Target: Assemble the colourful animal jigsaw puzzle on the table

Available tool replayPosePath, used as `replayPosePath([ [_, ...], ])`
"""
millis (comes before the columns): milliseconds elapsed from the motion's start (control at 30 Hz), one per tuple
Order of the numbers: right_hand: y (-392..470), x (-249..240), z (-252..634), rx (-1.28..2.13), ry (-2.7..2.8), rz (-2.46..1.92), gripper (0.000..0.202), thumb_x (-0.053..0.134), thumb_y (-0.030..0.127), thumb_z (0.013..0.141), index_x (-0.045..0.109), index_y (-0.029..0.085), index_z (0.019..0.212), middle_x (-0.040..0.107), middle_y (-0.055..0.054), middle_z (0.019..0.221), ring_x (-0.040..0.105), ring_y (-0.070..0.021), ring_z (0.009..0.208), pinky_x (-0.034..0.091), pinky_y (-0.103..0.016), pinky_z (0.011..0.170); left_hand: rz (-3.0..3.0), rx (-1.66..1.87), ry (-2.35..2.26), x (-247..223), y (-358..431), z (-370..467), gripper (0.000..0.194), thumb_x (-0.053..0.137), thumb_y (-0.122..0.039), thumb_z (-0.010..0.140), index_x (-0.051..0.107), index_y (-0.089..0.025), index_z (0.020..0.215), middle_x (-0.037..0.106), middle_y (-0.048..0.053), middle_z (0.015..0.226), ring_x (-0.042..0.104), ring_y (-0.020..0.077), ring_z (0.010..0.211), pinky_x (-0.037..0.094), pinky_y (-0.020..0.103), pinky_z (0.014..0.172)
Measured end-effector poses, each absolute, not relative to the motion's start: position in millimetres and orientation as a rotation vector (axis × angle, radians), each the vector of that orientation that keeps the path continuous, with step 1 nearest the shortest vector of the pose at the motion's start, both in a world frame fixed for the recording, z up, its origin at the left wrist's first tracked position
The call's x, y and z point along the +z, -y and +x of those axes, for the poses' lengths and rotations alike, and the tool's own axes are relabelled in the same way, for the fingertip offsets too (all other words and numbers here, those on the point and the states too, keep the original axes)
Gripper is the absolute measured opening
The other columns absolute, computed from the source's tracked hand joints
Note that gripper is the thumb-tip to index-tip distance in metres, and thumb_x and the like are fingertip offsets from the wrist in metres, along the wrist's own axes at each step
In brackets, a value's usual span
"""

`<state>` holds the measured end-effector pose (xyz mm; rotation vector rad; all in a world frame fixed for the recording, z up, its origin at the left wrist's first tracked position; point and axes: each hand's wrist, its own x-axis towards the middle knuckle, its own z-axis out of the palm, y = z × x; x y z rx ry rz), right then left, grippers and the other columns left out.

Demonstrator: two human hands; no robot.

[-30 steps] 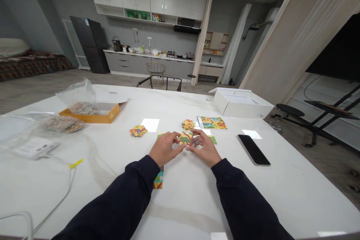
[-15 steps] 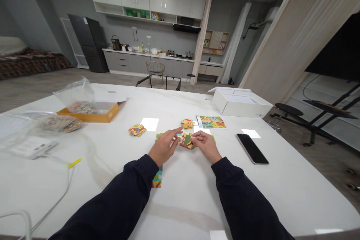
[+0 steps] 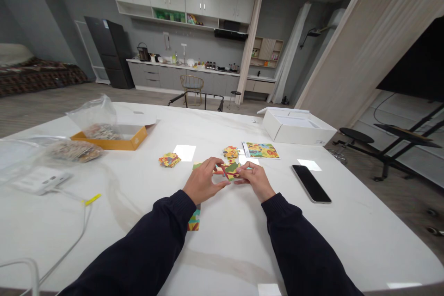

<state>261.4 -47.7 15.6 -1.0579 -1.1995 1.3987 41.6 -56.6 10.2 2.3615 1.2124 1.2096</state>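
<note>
Between my hands are colourful puzzle pieces (image 3: 231,170), raised a little and tilted. My left hand (image 3: 205,179) holds their left side between thumb and fingers. On their right side my right hand (image 3: 255,179) pinches the edge. Behind the hands a joined strip of puzzle (image 3: 197,165) lies partly hidden. Another joined part (image 3: 194,221) shows beside my left sleeve. A small pile of pieces (image 3: 169,160) lies to the left, and a second pile (image 3: 231,151) sits just beyond my hands. Right of that pile is a picture card (image 3: 262,150) with animals.
A black phone (image 3: 311,183) lies at the right, with a white box (image 3: 297,126) behind it. At the left are an orange box (image 3: 120,142), bags of pieces (image 3: 74,151), a white power strip (image 3: 43,180) and cables.
The puzzle pieces between my hands have been lifted and tilted. My left hand has closed on their left side, its thumb now lower and further right.
</note>
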Motion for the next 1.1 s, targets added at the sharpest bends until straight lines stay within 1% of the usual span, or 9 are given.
replayPosePath([
  [133, 45, 12, 263, 1.338, 1.246, -1.077, 0.046, 0.091, 0.054, 0.064, 0.064, 0.019, 0.078, 0.074, -0.003, 0.07, 0.073, -0.0206, 0.064, 0.065, -0.035, 0.059, 2.388, 1.198, -1.143, 10, 56, 41, 0.039, 0.083, -0.038, 0.081, 0.058, -0.023, 0.107, 0.066, 0.004, 0.106, 0.067, 0.0226, 0.098, 0.058, 0.035, 0.081],
  [233, 44, 10, 263, 1.235, 1.317, -1.091, 0.046, 0.082, 0.057, 0.074, 0.072, 0.018, 0.097, 0.071, -0.001, 0.076, 0.068, -0.0155, 0.057, 0.062, -0.031, 0.052, 2.443, 1.134, -1.008, 10, 56, 41, 0.03, 0.082, -0.038, 0.084, 0.059, -0.023, 0.096, 0.066, 0.004, 0.103, 0.066, 0.0224, 0.096, 0.056, 0.035, 0.082],
  [333, 45, 10, 262, 1.203, 1.424, -1.094, 0.05, 0.074, 0.057, 0.082, 0.069, 0.02, 0.114, 0.065, 0.002, 0.079, 0.062, -0.0122, 0.046, 0.054, -0.027, 0.039, 2.416, 1.115, -0.978, 8, 55, 40, 0.035, 0.082, -0.036, 0.084, 0.059, -0.023, 0.106, 0.066, 0.005, 0.103, 0.066, 0.0218, 0.092, 0.056, 0.035, 0.078],
  [433, 50, 10, 260, 1.242, 1.508, -1.079, 0.05, 0.072, 0.054, 0.085, 0.06, 0.024, 0.123, 0.062, 0.005, 0.08, 0.056, -0.0094, 0.041, 0.043, -0.023, 0.032, 2.386, 1.09, -0.918, 7, 54, 40, 0.047, 0.079, -0.033, 0.087, 0.055, -0.024, 0.127, 0.066, 0.008, 0.119, 0.065, 0.0211, 0.096, 0.057, 0.035, 0.08],
  [533, 53, 11, 259, 1.284, 1.555, -1.035, 0.048, 0.074, 0.051, 0.085, 0.057, 0.026, 0.122, 0.061, 0.005, 0.082, 0.055, -0.0087, 0.047, 0.046, -0.022, 0.038, 2.415, 1.052, -0.767, 6, 54, 40, 0.043, 0.074, -0.03, 0.092, 0.056, -0.025, 0.131, 0.064, 0.009, 0.131, 0.065, 0.0206, 0.102, 0.057, 0.036, 0.086],
  [633, 54, 13, 258, 1.311, 1.581, -0.981, 0.05, 0.077, 0.052, 0.082, 0.057, 0.026, 0.121, 0.062, 0.004, 0.085, 0.058, -0.0109, 0.057, 0.05, -0.023, 0.045, 2.404, 1.061, -0.758, 7, 54, 41, 0.038, 0.076, -0.032, 0.089, 0.059, -0.024, 0.122, 0.065, 0.009, 0.123, 0.065, 0.0194, 0.095, 0.056, 0.034, 0.082],
  [800, 53, 15, 263, 1.124, 1.686, -0.998, 0.058, 0.091, 0.038, 0.067, 0.062, 0.025, 0.116, 0.064, -0.005, 0.115, 0.062, -0.0136, 0.08, 0.058, -0.028, 0.069, 2.389, 1.114, -0.954, 12, 57, 41, 0.039, 0.079, -0.036, 0.085, 0.056, -0.024, 0.114, 0.061, 0.005, 0.112, 0.062, 0.0183, 0.087, 0.055, 0.033, 0.076],
  [867, 53, 15, 267, 1.004, 1.766, -1.029, 0.057, 0.093, 0.037, 0.064, 0.065, 0.024, 0.112, 0.063, -0.006, 0.118, 0.063, -0.0165, 0.086, 0.06, -0.032, 0.076, 2.384, 1.108, -0.993, 12, 57, 42, 0.037, 0.078, -0.038, 0.086, 0.055, -0.024, 0.111, 0.06, 0.004, 0.111, 0.062, 0.0184, 0.087, 0.055, 0.033, 0.076],
  [1100, 51, 17, 286, 0.904, 1.903, -1.045, 0.054, 0.09, 0.04, 0.067, 0.071, 0.024, 0.115, 0.064, -0.008, 0.117, 0.065, -0.0198, 0.091, 0.063, -0.036, 0.08, 2.402, 1.008, -1.008, 6, 55, 41, 0.044, 0.08, -0.038, 0.083, 0.056, -0.025, 0.118, 0.063, 0.005, 0.112, 0.065, 0.0208, 0.087, 0.057, 0.034, 0.074],
])
